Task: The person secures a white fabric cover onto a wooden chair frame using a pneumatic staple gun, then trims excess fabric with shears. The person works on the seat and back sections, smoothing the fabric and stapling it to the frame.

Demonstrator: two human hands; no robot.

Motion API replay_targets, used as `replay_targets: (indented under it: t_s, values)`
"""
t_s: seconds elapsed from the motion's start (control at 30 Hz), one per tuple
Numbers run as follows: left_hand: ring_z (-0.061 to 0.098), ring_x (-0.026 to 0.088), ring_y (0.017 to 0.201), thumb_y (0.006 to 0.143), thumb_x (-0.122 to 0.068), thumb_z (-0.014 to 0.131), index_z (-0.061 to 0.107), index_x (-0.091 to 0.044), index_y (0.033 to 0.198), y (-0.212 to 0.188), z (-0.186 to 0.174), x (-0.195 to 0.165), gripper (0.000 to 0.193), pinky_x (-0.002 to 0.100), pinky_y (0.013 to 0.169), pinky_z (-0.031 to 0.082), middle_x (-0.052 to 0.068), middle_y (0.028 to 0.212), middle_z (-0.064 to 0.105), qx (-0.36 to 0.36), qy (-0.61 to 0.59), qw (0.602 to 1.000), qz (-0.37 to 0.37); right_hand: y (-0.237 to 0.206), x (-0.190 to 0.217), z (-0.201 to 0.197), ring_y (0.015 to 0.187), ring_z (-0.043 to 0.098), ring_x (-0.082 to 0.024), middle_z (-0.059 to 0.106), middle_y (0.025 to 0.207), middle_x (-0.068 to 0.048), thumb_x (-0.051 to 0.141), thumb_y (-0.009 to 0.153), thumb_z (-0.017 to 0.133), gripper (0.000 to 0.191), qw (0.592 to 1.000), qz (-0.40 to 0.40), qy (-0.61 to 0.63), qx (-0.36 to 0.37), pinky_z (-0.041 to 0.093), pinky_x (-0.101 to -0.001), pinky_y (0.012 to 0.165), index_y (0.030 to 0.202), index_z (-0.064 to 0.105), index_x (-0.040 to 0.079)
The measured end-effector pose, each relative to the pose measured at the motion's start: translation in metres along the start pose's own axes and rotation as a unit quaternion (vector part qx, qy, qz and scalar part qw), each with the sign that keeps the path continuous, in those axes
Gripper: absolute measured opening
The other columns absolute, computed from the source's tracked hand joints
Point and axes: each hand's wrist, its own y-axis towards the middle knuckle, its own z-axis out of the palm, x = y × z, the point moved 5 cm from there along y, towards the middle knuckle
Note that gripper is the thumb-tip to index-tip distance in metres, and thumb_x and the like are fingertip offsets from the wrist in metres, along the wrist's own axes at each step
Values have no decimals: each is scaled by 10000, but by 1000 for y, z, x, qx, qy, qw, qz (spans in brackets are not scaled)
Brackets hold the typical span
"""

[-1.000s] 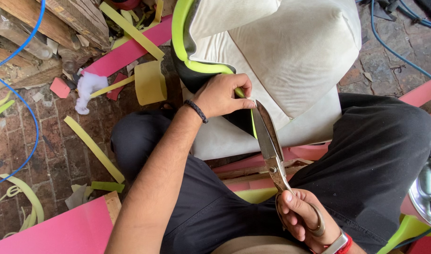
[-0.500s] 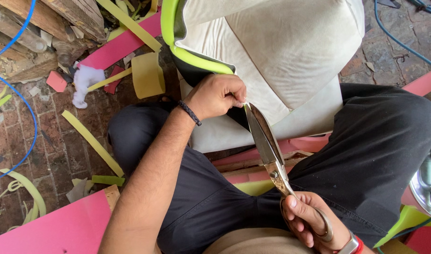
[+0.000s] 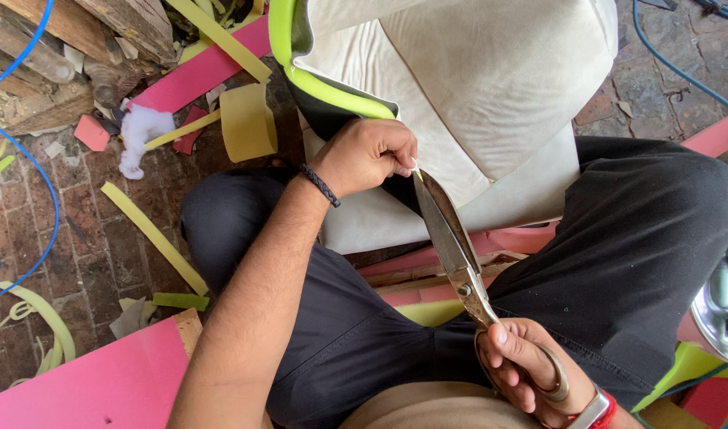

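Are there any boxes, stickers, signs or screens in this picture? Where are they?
No, none show. There is only a left hand pinching white cushion fabric, a right hand holding big metal scissors, and pink and yellow foam scraps on the brick floor.

Cream cushion with lime-green edging, steel-grey scissors, pink board.

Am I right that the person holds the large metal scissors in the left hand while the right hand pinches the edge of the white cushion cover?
Not quite: the hands are swapped. In the head view, the right hand holds the large metal scissors by their handles, and the left hand pinches the edge of the white cushion cover. The rest stands.
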Motion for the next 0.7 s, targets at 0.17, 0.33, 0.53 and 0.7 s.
replay_targets:
  t_s: [0.17,0.33,0.53,0.7]
  values:
    - [720,127,758,836,118,704,640,-19,817,1,0,-3,152,264,668,590,30,818,723,-9,16,1000,15,0,2,1,340,374,-59,481,530,3,409,954,645,452,999,-15,1,32,292,-215,311,727,561,28]
    - [725,122,756,833,128,685,635,-18,814,2,1,-3,155,263,660,586,25,814,717,-7,9,1000,12,2,-1,0,344,362,-53,473,533,10,396,970,629,446,999,-22,9,44,291,-216,314,730,557,28]
    - [713,130,745,828,128,705,626,-12,808,-1,2,-6,162,268,667,578,29,798,713,-3,21,999,28,4,-4,-3,336,357,-51,471,528,11,365,986,629,437,999,-31,0,41,293,-215,308,726,551,24]
    - [733,129,771,844,117,701,628,-20,829,0,3,-8,156,269,686,607,30,816,714,-17,7,1000,23,2,-2,-6,334,379,-56,473,527,11,392,986,614,451,998,-37,33,46,314,-212,312,732,552,24]
